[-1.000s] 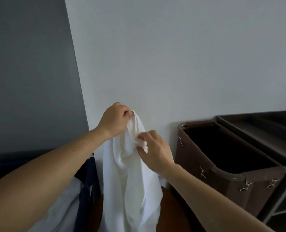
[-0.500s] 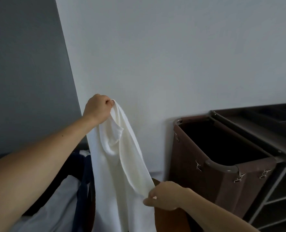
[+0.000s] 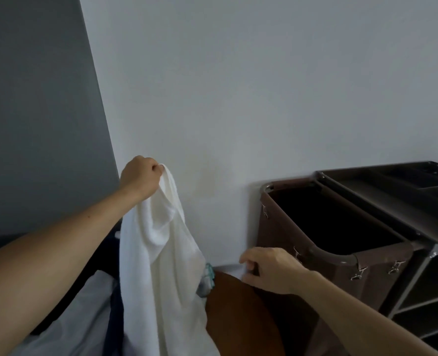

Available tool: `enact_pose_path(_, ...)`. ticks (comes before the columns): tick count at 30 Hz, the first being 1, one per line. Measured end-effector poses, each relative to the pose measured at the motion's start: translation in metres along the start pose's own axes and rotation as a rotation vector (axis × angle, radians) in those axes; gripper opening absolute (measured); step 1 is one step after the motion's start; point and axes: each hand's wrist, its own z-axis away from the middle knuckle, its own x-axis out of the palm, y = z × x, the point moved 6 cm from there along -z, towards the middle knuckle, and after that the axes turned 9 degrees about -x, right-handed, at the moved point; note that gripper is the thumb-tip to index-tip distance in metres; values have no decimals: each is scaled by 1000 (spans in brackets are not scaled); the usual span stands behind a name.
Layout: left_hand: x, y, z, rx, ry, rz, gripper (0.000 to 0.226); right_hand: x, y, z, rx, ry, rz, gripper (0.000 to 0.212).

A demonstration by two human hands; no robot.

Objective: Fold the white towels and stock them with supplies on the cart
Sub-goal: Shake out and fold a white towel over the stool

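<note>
Limp and light, the white towel [image 3: 161, 265] hangs lower centre-left from the left grip [image 3: 142, 177], which pinches its top edge. The right grip [image 3: 271, 269], loosely curled and empty, should take another corner.

Cut-offs and occlusions
We lose the white towel [image 3: 161, 278] at bottom edge, cart [image 3: 382, 194] at right; teal item [image 3: 208, 274], possibly cloth, mostly behind towel.

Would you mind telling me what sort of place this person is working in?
Probably a hotel or similar lodging: a shelved service cart, a brown linen bag clipped to it, and a white towel held up by the left hand.
</note>
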Motion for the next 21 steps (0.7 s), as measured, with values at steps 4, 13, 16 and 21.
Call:
enact_pose_path(4, -8, 28, 3, 93, 19, 22, 50, 26, -26, -42, -54, 46, -16, 50)
enact_pose_path(13, -46, 45, 8, 189, 98, 129, 50, 17, 9, -68, 102, 250, -403, 67)
enact_pose_path(16, -46, 51, 11, 196, 85, 139, 45, 18, 1, -67, 47, 150, -397, 28)
enact_pose_path(21, -49, 57, 8, 192, 101, 145, 45, 53, 1, -50, 115, 22, -380, 29)
